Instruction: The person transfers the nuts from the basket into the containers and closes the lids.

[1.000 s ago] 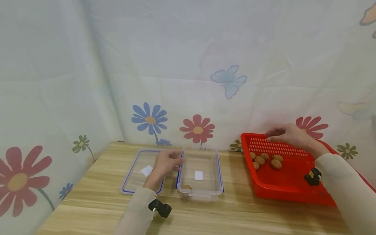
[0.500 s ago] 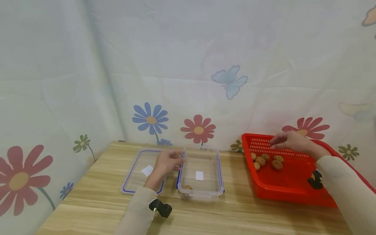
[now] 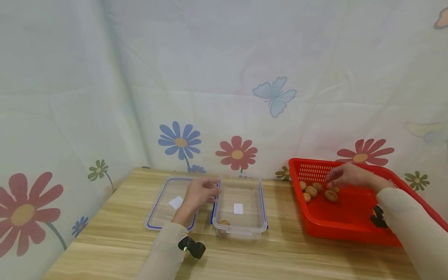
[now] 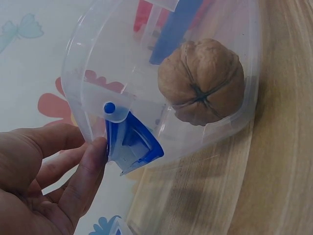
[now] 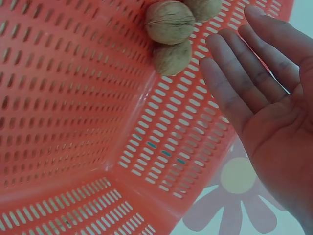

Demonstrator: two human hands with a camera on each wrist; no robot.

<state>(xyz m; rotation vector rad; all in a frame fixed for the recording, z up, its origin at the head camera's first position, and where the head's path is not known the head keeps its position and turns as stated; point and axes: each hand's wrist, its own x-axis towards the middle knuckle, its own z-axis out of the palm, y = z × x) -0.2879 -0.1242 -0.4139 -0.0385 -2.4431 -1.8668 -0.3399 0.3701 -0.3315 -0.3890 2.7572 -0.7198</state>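
My left hand is at the left side of a clear plastic food container. In the left wrist view the thumb and a finger pinch the rim beside a blue latch. Inside the container, at the near left corner, lies a walnut. My right hand hovers inside the red plastic basket, just above a cluster of walnuts. Its fingers are extended and hold nothing; in the right wrist view they are near a walnut without visibly gripping it.
A clear lid with a blue seal lies left of the container, partly behind the left arm. The wooden table runs up to a flower-patterned curtain. The basket's raised walls surround the walnuts.
My right hand has come down and slightly right within the basket, closer to the walnuts. The left hand keeps its place at the container.
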